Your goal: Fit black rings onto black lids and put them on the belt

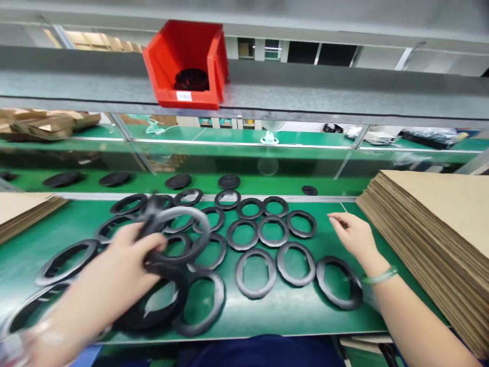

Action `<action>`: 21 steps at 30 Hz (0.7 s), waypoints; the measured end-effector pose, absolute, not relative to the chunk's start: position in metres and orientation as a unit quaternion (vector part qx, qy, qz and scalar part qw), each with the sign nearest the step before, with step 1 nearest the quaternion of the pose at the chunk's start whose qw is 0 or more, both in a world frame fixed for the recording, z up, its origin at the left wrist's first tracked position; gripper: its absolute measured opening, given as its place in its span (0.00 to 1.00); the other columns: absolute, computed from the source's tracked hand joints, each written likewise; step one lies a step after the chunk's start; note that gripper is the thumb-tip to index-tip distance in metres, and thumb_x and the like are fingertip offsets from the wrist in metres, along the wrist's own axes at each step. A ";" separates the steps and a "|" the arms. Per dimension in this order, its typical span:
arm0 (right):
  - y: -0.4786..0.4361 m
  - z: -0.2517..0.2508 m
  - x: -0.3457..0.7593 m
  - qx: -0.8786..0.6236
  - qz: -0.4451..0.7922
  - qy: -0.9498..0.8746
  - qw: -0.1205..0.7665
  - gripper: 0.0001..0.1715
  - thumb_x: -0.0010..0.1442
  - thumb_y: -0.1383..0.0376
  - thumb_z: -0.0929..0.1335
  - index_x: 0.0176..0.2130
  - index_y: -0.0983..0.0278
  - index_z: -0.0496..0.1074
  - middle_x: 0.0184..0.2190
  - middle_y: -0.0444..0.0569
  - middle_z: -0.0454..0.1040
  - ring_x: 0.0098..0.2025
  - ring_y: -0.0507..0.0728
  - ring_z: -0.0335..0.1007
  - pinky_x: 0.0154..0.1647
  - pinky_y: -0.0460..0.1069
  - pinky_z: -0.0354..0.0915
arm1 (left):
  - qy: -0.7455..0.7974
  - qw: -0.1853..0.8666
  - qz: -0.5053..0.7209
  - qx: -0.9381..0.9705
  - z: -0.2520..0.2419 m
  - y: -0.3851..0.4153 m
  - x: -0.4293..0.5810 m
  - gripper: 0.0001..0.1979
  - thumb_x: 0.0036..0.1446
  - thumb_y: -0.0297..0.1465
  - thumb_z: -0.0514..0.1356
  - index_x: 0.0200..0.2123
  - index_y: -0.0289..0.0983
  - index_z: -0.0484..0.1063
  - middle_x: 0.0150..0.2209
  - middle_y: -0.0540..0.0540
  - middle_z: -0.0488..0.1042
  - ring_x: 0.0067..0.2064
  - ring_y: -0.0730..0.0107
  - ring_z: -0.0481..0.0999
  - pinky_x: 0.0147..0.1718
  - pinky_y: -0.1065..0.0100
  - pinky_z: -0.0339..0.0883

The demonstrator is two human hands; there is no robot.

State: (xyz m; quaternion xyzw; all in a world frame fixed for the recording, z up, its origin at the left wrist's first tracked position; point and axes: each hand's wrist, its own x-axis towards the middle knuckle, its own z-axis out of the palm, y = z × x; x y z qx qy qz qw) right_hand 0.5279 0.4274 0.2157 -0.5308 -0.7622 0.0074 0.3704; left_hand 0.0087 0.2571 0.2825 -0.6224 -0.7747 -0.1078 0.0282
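My left hand (130, 255) is blurred with motion and grips a black rubber ring (179, 229) above the bench, with another dark ring close beneath it. Many similar oval black rings lie flat in loose rows on the green bench mat (282, 318). My right hand (353, 234) hovers open over the mat, its fingers apart and holding nothing. The nearest ring to it is a black ring (301, 224) just to its left. A pale green bangle (380, 276) circles my right wrist.
Stacked cardboard sheets (431, 244) stand at the right of the bench, with a smaller stack (23, 214) at the left. Overhead, a grey shelf (305, 86) carries a red plastic bin (183, 63) holding black parts. Black discs (114, 178) lie on a green surface behind.
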 end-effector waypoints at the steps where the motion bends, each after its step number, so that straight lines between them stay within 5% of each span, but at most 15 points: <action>1: 0.431 0.215 0.534 -0.528 0.013 -0.764 0.371 0.19 0.65 0.56 0.63 0.41 0.61 0.79 0.39 0.49 0.79 0.38 0.59 0.74 0.42 0.53 0.68 | -0.749 0.033 -0.076 -0.657 0.290 0.278 0.042 0.15 0.45 0.35 0.60 0.40 0.49 0.72 0.60 0.52 0.57 0.43 0.52 0.77 0.46 0.55 0.72; 3: 0.438 0.213 0.546 -0.536 0.034 -0.753 0.380 0.18 0.64 0.55 0.63 0.40 0.61 0.79 0.39 0.49 0.79 0.37 0.59 0.74 0.41 0.53 0.68 | -0.709 0.029 -0.018 -0.704 0.294 0.318 0.108 0.15 0.47 0.28 0.58 0.40 0.46 0.72 0.59 0.45 0.58 0.32 0.59 0.77 0.35 0.57 0.72; 10: 0.457 0.180 0.579 -0.581 0.151 -0.667 0.441 0.22 0.60 0.50 0.65 0.40 0.63 0.79 0.34 0.51 0.78 0.32 0.58 0.72 0.36 0.53 0.69 | -0.625 0.023 0.072 -0.777 0.256 0.385 0.229 0.30 0.40 0.22 0.61 0.50 0.43 0.70 0.56 0.30 0.62 0.36 0.51 0.79 0.28 0.60 0.70; 15: 0.460 0.164 0.584 -0.584 0.220 -0.656 0.424 0.25 0.58 0.47 0.67 0.39 0.63 0.80 0.31 0.51 0.78 0.29 0.59 0.72 0.33 0.52 0.69 | -0.611 -0.014 0.097 -0.786 0.244 0.383 0.235 0.33 0.41 0.33 0.65 0.55 0.44 0.69 0.58 0.28 0.63 0.36 0.49 0.80 0.29 0.58 0.72; 19: 0.461 0.158 0.588 -0.597 0.250 -0.652 0.395 0.27 0.54 0.44 0.68 0.39 0.63 0.81 0.31 0.51 0.78 0.30 0.60 0.74 0.32 0.52 0.70 | -0.574 -0.084 0.083 -0.811 0.258 0.381 0.219 0.48 0.41 0.48 0.70 0.65 0.50 0.57 0.69 0.29 0.50 0.44 0.40 0.79 0.40 0.49 0.74; 21: 0.463 0.154 0.591 -0.608 0.257 -0.646 0.382 0.28 0.53 0.43 0.68 0.38 0.62 0.81 0.31 0.51 0.78 0.30 0.61 0.75 0.31 0.52 0.71 | -0.563 -0.103 0.031 -0.819 0.270 0.391 0.198 0.48 0.45 0.55 0.67 0.67 0.51 0.53 0.69 0.36 0.52 0.52 0.42 0.76 0.48 0.51 0.73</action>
